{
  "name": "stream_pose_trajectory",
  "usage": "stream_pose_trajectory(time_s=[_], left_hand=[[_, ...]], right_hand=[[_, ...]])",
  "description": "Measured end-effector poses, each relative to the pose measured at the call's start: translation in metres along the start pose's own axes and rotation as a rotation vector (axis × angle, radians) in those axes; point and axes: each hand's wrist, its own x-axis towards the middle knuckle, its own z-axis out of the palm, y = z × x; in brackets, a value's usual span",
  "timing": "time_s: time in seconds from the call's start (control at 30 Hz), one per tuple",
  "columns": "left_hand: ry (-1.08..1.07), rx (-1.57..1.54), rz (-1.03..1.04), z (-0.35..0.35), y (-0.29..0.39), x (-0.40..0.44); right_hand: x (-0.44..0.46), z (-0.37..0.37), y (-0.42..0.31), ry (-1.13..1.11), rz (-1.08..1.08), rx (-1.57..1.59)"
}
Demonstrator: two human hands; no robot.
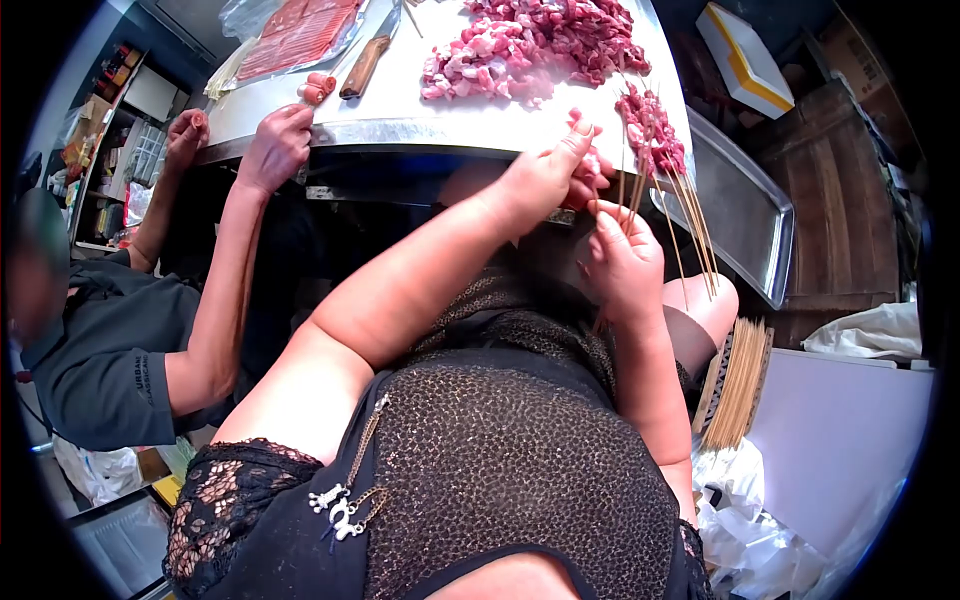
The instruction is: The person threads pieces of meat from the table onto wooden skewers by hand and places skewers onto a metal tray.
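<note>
Meat heap: glossy, lumpy red-and-pink meat chunks [550,45] on the smooth white metal-edged table [385,112]
Loaded skewers: slender straight wooden skewers threaded with red meat [652,130], bare ends overhanging the table's right corner
Left hand [553,172]: fingers curled around a soft pink meat piece [591,165], at the table's near edge
Right hand [627,258]: nearly closed, pinching a thin tan stick [597,193] just off that edge

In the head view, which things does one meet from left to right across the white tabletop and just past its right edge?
Red strips on plastic, wooden-handled knife, pile of loose meat pieces, skewered meat, metal tray.
</note>
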Motion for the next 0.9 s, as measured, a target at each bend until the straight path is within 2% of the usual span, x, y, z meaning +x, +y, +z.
stream_pose_trajectory(time_s=[0.07,0.13,0.2,0.23,0.27,0.33,0.4,0.47,0.53,0.63,0.67,0.73,0.77,0.87,0.9], left_hand=[[0.113,0.564,0.297,-0.019,0.021,0.010],[0.196,1.054,0.671,-0.071,0.033,0.042],[0.377,1.398,0.542,-0.065,0.067,0.037],[0.386,1.437,0.344,-0.061,0.074,0.040],[0.389,1.439,0.345,-0.056,0.078,0.041],[0.424,1.709,0.260,-0.043,0.084,0.049],[0.401,1.664,0.311,-0.043,0.076,0.064],[0.445,1.880,0.146,-0.035,0.076,0.074],[0.460,1.841,0.163,-0.040,0.072,0.079],[0.245,1.752,0.198,-0.048,0.078,0.074],[0.236,1.756,0.198,-0.048,0.079,0.067],[0.230,1.111,0.205,-0.049,0.081,0.053],[0.246,0.903,0.229,-0.059,0.076,0.056],[0.192,0.475,0.186,-0.063,0.077,0.044],[0.196,0.477,0.190,-0.061,0.079,0.040]], right_hand=[[-0.004,-0.009,-0.005,0.019,-0.071,-0.049],[-0.009,-0.015,-0.006,0.041,-0.094,-0.043],[-0.012,-0.017,-0.001,0.045,-0.077,-0.033],[-0.012,-0.016,0.001,0.047,-0.059,-0.024],[-0.014,-0.014,0.001,0.044,-0.060,-0.023],[-0.016,-0.007,-0.002,0.069,-0.030,-0.044],[-0.019,-0.007,-0.005,0.068,-0.026,-0.046],[-0.018,-0.007,-0.008,0.032,-0.003,-0.026],[-0.023,-0.005,-0.009,0.047,-0.006,-0.043],[-0.025,-0.005,-0.012,0.054,0.005,-0.035],[-0.027,-0.007,-0.012,0.042,0.025,-0.022],[-0.025,-0.010,-0.011,0.046,0.029,-0.007],[-0.024,-0.010,-0.010,0.042,0.034,-0.006],[-0.023,-0.009,-0.009,0.026,0.044,-0.008],[-0.022,-0.008,-0.009,0.021,0.045,-0.012]])
